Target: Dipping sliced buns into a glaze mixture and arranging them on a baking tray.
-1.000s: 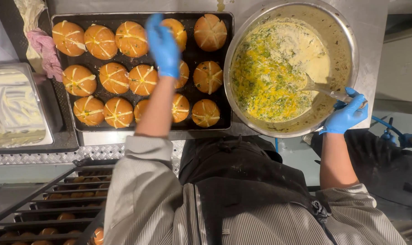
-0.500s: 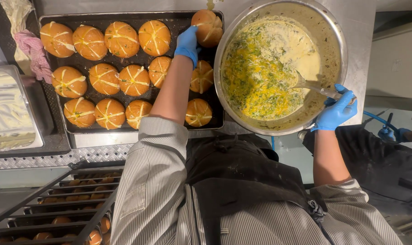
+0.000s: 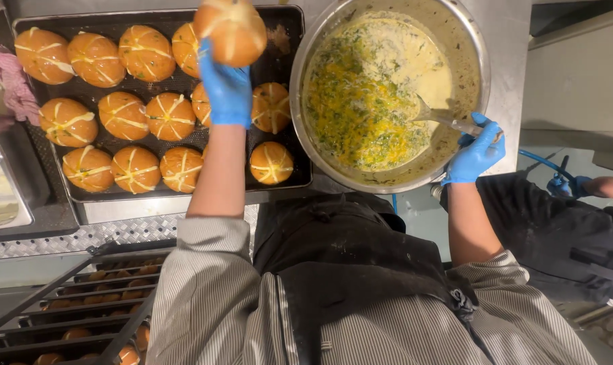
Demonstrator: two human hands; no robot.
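Left hand [image 3: 226,86] in a blue glove is closed around a bun [image 3: 233,30], holding it up off the baking tray [image 3: 289,108] at the tray's far edge, close to the rim of the big metal bowl [image 3: 478,51]. Right hand [image 3: 474,152], also gloved, is wrapped around the handle of a spoon [image 3: 445,116] at the bowl's near right rim, with the spoon's head sunk in the creamy yellow sauce [image 3: 374,94] flecked with green.

The rest of the buns [image 3: 127,108] sit in rows on the tray just left of the bowl, each scored with a cross and filled with something pale. A pink cloth [image 3: 9,78] lies past the tray's left edge, and a rack [image 3: 70,318] with more buns is below the tray, nearer the body.

What I'd worry about: the grip is from below and behind, and these buns are cut into wedges, so a squeeze could split one open — or it slips off the greasy glove and plops straight into the bowl. The bowl also overhangs the counter edge on the near side, so leaning on the spoon could tip it. Sauce dripping onto the tray is the smaller mess.
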